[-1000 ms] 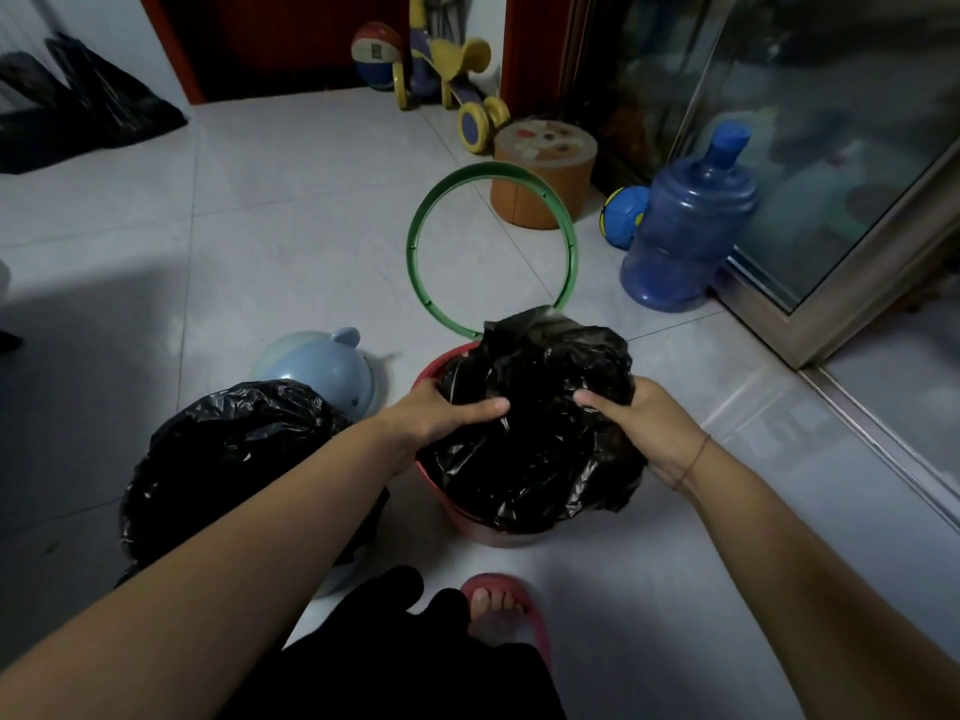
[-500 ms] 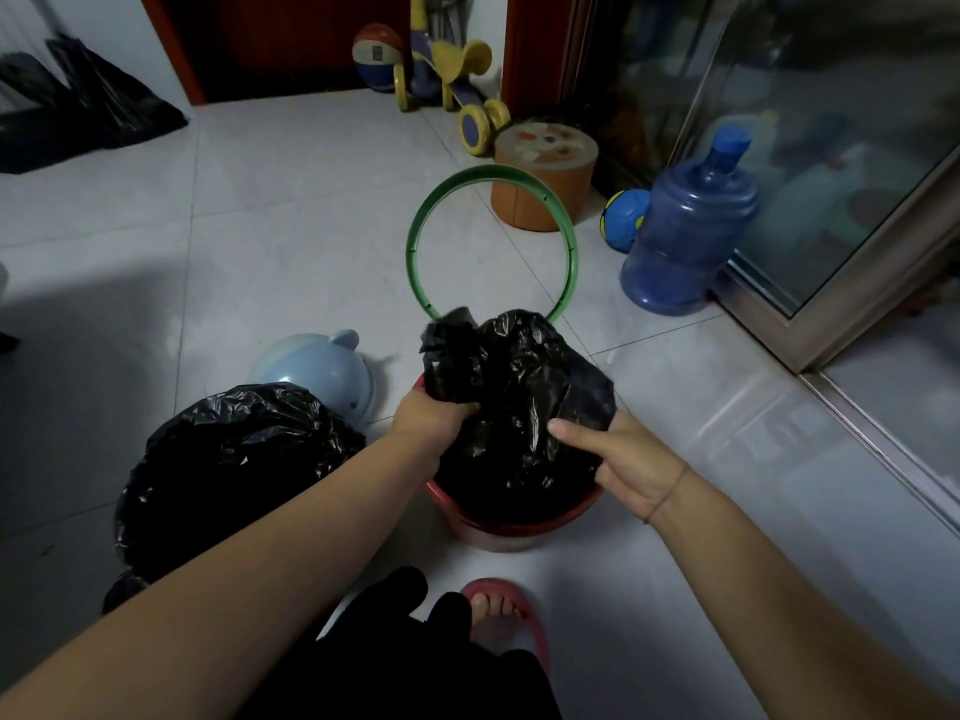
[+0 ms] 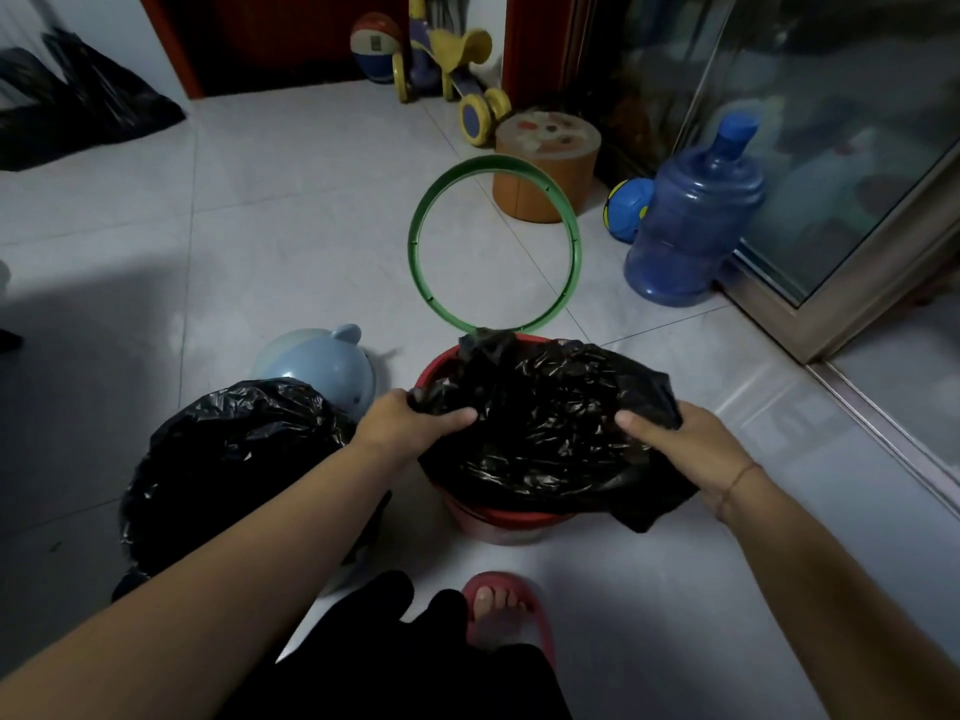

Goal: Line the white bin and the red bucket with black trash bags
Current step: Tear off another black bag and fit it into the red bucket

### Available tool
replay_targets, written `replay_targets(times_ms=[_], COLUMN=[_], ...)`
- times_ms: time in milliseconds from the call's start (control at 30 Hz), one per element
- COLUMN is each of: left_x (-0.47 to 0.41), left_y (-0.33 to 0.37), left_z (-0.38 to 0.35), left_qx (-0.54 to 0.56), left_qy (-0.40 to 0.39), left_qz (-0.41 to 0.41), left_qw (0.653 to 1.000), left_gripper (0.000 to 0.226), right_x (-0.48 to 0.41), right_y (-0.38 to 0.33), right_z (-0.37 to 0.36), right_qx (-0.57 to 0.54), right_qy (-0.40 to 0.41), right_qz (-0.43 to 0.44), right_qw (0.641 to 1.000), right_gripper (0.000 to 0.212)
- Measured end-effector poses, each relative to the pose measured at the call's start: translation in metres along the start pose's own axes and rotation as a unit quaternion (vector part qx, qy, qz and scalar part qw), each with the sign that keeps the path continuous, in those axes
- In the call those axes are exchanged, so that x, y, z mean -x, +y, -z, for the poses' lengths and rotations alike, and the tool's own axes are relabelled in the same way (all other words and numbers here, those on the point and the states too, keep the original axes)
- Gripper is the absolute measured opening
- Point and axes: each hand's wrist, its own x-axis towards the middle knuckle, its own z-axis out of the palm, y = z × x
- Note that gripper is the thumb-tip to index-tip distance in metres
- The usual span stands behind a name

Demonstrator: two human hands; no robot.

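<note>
now black bag (image 3: 540, 428) over red bucket (image 3: 501, 519), clutched between left grip (image 3: 410, 423) and right grip (image 3: 680, 444).

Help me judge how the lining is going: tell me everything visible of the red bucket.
The red bucket looks like smooth plastic, round, standing upright on the pale tiled floor. Only its far-left rim and near lower wall show; a crinkled black trash bag fills the mouth and drapes over the near and right rim. The left hand and right hand grip the bag at opposite sides. A green ring lies just behind.
</note>
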Motion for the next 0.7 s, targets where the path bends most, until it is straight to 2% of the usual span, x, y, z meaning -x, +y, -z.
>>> replay_targets(times_ms=[100, 167, 300, 367, 467, 500, 600, 700], left_x=[-0.003, -0.009, -0.023, -0.032, -0.04, -0.042, -0.041, -0.038], left_y=[0.011, 0.017, 0.023, 0.024, 0.026, 0.028, 0.033, 0.027], left_z=[0.002, -0.001, -0.008, -0.01, -0.013, -0.016, -0.029, -0.045], left_qx=[0.025, 0.041, -0.022, -0.085, -0.166, -0.182, -0.258, -0.424], left_qy=[-0.005, -0.005, 0.002, 0.028, 0.074, 0.074, 0.023, -0.053], left_qz=[-0.006, -0.005, -0.04, -0.052, -0.084, -0.107, -0.221, -0.286], left_qw=[1.0, 0.999, 0.999, 0.995, 0.98, 0.975, 0.94, 0.858], left_gripper=[0.078, 0.097, 0.115, 0.118, 0.114, 0.114, 0.115, 0.119], right_x=[-0.002, -0.008, -0.022, -0.03, -0.042, -0.047, -0.058, -0.066], right_y=[-0.002, -0.004, -0.01, -0.008, -0.005, -0.005, -0.008, -0.011], right_z=[0.003, -0.001, -0.009, -0.01, -0.009, -0.008, -0.007, -0.008], right_qx=[-0.012, 0.019, 0.061, 0.071, 0.066, 0.073, 0.04, -0.04], right_qy=[0.003, -0.016, -0.033, -0.026, -0.013, -0.009, -0.006, -0.014], right_qz=[0.014, 0.022, 0.021, 0.027, 0.038, 0.037, 0.009, -0.011], right_qw=[1.0, 0.999, 0.997, 0.997, 0.997, 0.997, 0.999, 0.999], right_gripper=[0.027, 0.033, 0.046, 0.036, 0.01, 0.01, 0.024, 0.031])
